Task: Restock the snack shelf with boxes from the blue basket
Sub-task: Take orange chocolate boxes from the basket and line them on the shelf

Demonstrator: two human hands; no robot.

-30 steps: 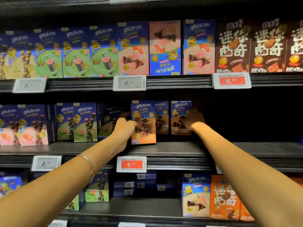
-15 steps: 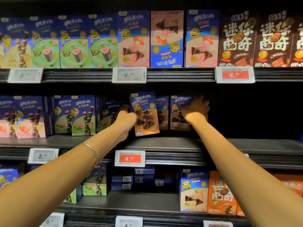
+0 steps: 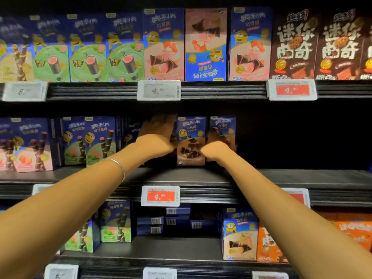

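A dark store shelving unit is viewed head-on, with three tiers in sight and poor lighting inside the recesses. The middle shelf (image 3: 281, 176) is a black, matt board with a ribbed front rail, on which a red price tag (image 3: 160, 196) is clipped. On this shelf a chocolate box (image 3: 191, 140) stands upright, set well back from the front edge, and a second chocolate box (image 3: 223, 127) of the same kind stands just beside it on the right. The left hand (image 3: 159, 133) is reached in at the left edge of the first box; its fingers (image 3: 163, 122) are stretched forward into the shadow rather than curled, and a grip on the box is not seen. The right hand (image 3: 216, 151) is placed low against the front of the second box; its fingers are lost in shadow and it cannot be told whether they are wide, narrow or holding. A silver bangle (image 3: 118, 168) is worn on the left wrist. Green and pink boxes (image 3: 94, 141) are ranged on the left of the same shelf. On the upper shelf (image 3: 221, 90), one pink box (image 3: 205, 45) is noted upside down among upright neighbours, with dark brown boxes (image 3: 293, 45) to the right. On the lower shelf (image 3: 161, 250), flat boxes with barcodes (image 3: 171, 220) are stacked, and orange boxes (image 3: 269, 242) stand at the right.
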